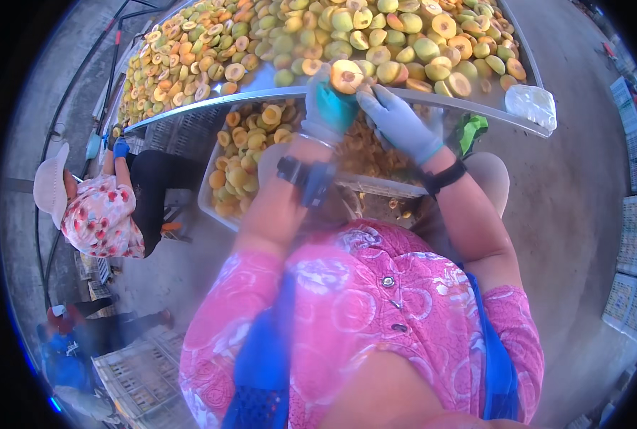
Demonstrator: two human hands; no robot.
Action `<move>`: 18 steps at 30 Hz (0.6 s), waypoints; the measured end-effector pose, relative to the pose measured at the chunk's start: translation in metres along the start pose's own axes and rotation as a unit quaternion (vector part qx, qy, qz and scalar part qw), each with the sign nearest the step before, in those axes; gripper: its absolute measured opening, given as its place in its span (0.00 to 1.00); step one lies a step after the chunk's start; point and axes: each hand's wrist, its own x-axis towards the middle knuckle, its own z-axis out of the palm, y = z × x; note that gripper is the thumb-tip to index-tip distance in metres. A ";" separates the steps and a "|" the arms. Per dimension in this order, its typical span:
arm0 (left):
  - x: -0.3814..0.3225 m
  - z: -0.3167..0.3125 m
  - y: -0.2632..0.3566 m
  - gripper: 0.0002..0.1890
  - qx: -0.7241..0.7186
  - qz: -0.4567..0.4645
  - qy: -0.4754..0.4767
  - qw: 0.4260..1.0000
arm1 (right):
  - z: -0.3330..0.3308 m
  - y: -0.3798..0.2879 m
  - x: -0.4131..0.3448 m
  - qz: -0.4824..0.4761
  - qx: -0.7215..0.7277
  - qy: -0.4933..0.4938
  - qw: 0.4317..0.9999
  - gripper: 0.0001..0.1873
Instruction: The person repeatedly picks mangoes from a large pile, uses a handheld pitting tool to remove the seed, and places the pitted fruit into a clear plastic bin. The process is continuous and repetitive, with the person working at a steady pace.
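My left hand [329,104], in a white and green glove, holds a halved stone fruit [346,76], its cut face turned up. Beside it my right hand [396,119], in a pale glove, has its fingers pinched at the fruit's right side; what lies between the fingertips is too small to tell. Both hands are over the metal rim [275,93] of a sorting table heaped with cut fruit [426,48]. Below the rim stands a crate of fruit halves [242,174] at the left, and beneath my hands a crate with brownish pieces [375,150], partly hidden.
A clear plastic-wrapped bundle [531,107] sits on the table's right corner. At the left a seated co-worker [104,214] in a cap works at the same table. Another person [72,348] is at the lower left, near stacked plastic crates [141,375]. More crates [636,230] line the right edge.
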 end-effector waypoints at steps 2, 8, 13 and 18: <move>-0.002 -0.005 -0.010 0.22 -0.212 -0.078 0.006 0.974 | 0.000 -0.001 0.000 -0.011 -0.013 -0.003 1.000 0.27; -0.011 0.010 -0.005 0.29 -0.346 -0.155 0.034 0.925 | 0.000 -0.001 -0.004 0.012 -0.007 -0.007 1.000 0.29; -0.019 0.022 0.004 0.29 -0.282 -0.126 0.064 0.949 | 0.003 -0.006 -0.012 0.048 0.031 -0.036 0.998 0.32; -0.016 0.037 0.012 0.32 -0.301 -0.153 0.139 0.931 | 0.002 -0.007 -0.018 0.031 0.035 -0.043 0.998 0.32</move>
